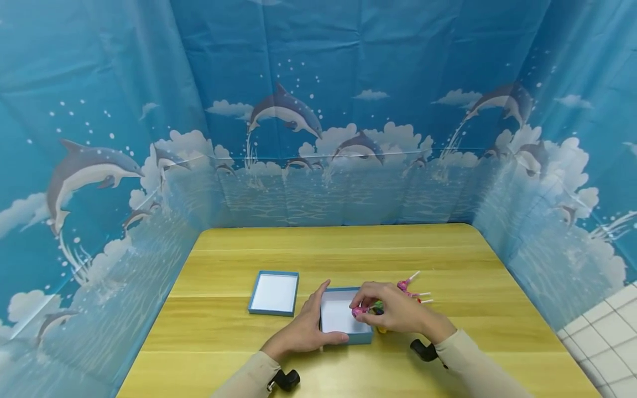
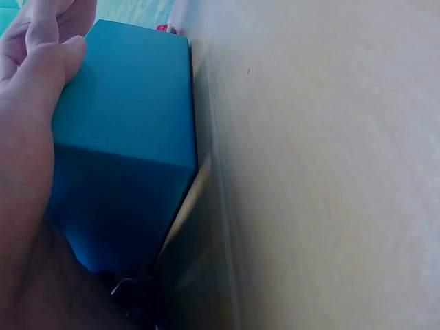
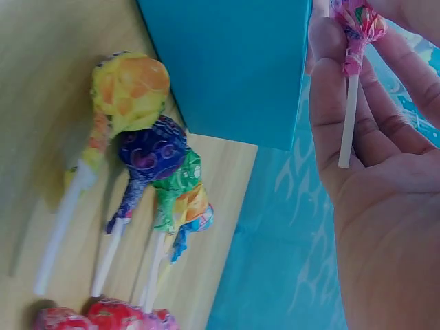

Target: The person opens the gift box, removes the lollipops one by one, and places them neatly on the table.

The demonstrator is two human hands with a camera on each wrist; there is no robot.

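Note:
In the head view a blue box with a white inside stands on the table, its top uncovered. My left hand rests along its left side, fingers and thumb extended, the thumb across the near rim. The left wrist view shows the thumb at the top of the blue wall. Over the right part of the box, my right hand pinches a pink-wrapped lollipop between thumb and fingers. The lollipop's white stick points back toward the palm. The hand partly hides the box's right side.
Right of the box lie several lollipops, among them yellow, purple, green and red ones. A shallow blue lid, white inside, lies left of the box on the wooden table. A dolphin-print curtain surrounds the table.

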